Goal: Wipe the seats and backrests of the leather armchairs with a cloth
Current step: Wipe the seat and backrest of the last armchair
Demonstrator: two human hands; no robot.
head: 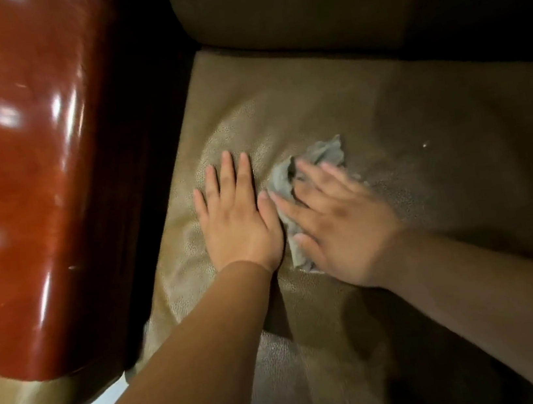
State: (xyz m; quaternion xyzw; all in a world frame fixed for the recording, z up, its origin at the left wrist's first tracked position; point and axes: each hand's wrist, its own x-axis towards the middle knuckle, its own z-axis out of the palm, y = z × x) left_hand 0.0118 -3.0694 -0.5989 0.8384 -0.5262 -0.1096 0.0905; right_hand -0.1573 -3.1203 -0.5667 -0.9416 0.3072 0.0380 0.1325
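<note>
Pressing our right hand (340, 222) flat, fingers spread, on the grey cloth (313, 164) at mid seat cushion (436, 130). Left hand (236, 213) lies flat and open on the cushion, just left of the cloth. Glossy red-brown armrest (24, 167) left of cushion; backrest (282, 4) beyond it.

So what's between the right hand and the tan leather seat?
In the head view, the crumpled grey cloth lies under the right hand, on the tan leather seat.

Right hand (336, 222) blurred (cloth (320, 153) half-hidden)
</note>
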